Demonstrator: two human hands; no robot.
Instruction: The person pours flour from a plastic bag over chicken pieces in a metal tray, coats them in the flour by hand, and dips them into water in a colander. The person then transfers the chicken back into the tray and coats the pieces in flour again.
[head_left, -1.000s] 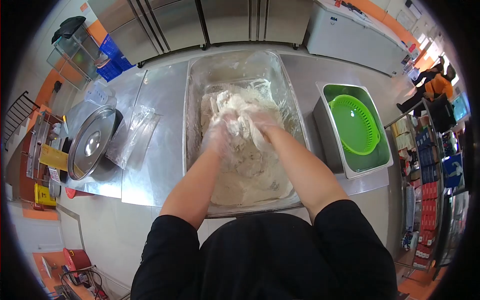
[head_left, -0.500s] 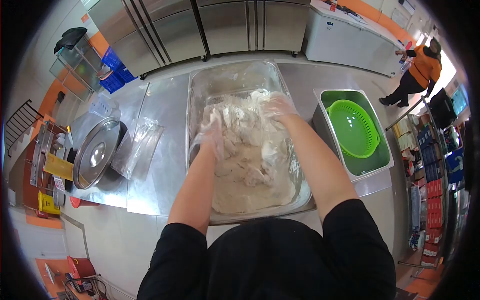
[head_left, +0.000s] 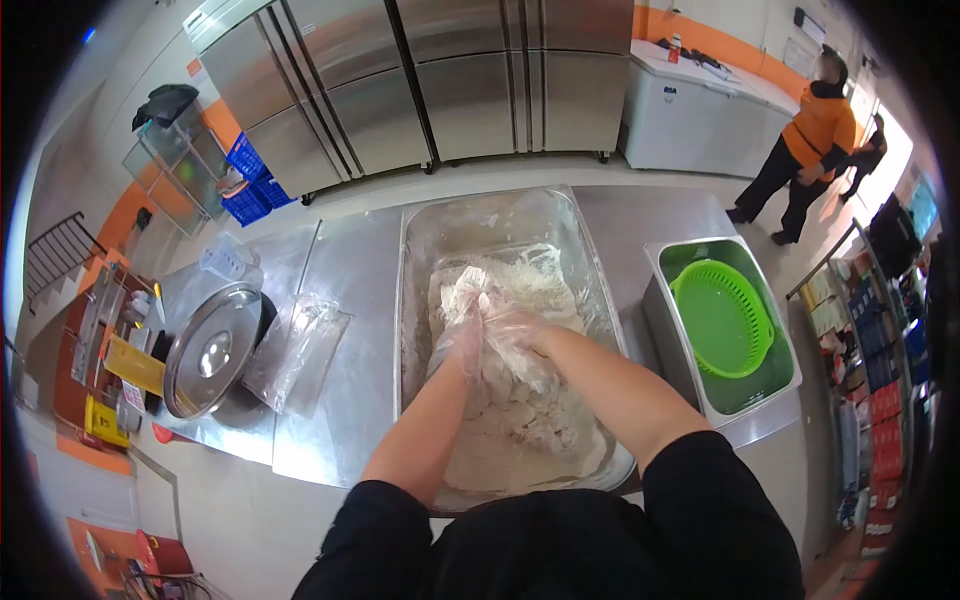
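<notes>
A deep metal tub [head_left: 590, 240] stands in front of me, with a pale, flour-like powder [head_left: 500, 470] over its bottom. My left hand [head_left: 464, 342] and my right hand [head_left: 515, 328], both in clear plastic gloves, are close together over the middle of the tub. Between them they gather a heap of flour-coated pieces [head_left: 472, 290], whose kind I cannot make out under the coating. More coated lumps [head_left: 540, 430] lie nearer to me. My fingers are partly hidden by powder and the loose gloves.
On the right stands a metal pan [head_left: 655, 285] with a green plastic basket [head_left: 722, 320] in it. To the left lie plastic bags [head_left: 300, 355], a round metal lid [head_left: 212, 350] and a clear measuring jug [head_left: 228, 258]. A person in orange [head_left: 822, 130] stands beyond, near a white chest freezer [head_left: 690, 125].
My hands have come together from the tub's two sides, gathering the coated pieces in the middle. The view has tilted up, and the person in orange has turned and shifted.
</notes>
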